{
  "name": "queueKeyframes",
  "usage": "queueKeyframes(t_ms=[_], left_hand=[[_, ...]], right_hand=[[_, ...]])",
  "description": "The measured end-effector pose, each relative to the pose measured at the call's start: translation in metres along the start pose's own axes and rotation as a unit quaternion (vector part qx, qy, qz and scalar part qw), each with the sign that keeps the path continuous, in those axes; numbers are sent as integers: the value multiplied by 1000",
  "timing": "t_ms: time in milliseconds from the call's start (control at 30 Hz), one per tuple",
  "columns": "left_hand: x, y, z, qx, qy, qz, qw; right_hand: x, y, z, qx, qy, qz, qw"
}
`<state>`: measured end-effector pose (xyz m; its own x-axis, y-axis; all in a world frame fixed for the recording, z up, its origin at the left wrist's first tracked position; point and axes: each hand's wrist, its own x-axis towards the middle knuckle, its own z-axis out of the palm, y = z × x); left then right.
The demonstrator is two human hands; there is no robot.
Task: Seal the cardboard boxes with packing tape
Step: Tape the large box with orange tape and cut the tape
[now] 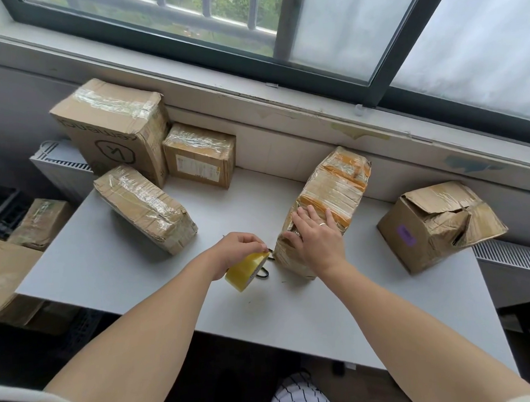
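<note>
Cardboard this soft is where it could go sideways, I reckon. The box (333, 191) being wrapped is dented and wrinkly under clear and orange tape, so a fresh strip could bridge the creases, or fold onto itself if the pull goes slack. It's only pinned by the right hand (317, 239), fingers flat and straight on its near end, so a hard tug might slide it across the grey table (139, 282). The left hand (237, 250) has its fingers curled round the yellowish tape roll (247, 270), pinching at its top edge, just at 9 o'clock of the box. That box sits right of the table's centre, its long side running toward 1 o'clock. The crumpled box (441, 223) at 3 o'clock gapes open on top. The taped boxes (145, 206) at 10 and 11 o'clock look done.
</note>
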<state>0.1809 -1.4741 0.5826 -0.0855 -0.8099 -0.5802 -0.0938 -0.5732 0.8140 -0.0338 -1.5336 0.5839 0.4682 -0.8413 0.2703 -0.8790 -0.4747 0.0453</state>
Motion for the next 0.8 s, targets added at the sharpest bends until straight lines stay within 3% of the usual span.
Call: queueKeyframes(t_ms=[267, 400, 600, 733, 800], left_hand=[[-5, 2, 1, 1, 1, 1, 1000], [-6, 7, 1, -7, 1, 9, 1000], [-7, 12, 11, 4, -9, 17, 1000], [-7, 14, 15, 18, -14, 22, 999], [-7, 15, 13, 23, -15, 20, 999]], right_hand=[[-1, 10, -16, 72, -107, -19, 991], [-5, 17, -23, 31, -93, -64, 993], [-10, 8, -25, -8, -216, -73, 974], [-4, 11, -34, 17, -219, -70, 973], [0, 18, -38, 29, -184, -24, 982]])
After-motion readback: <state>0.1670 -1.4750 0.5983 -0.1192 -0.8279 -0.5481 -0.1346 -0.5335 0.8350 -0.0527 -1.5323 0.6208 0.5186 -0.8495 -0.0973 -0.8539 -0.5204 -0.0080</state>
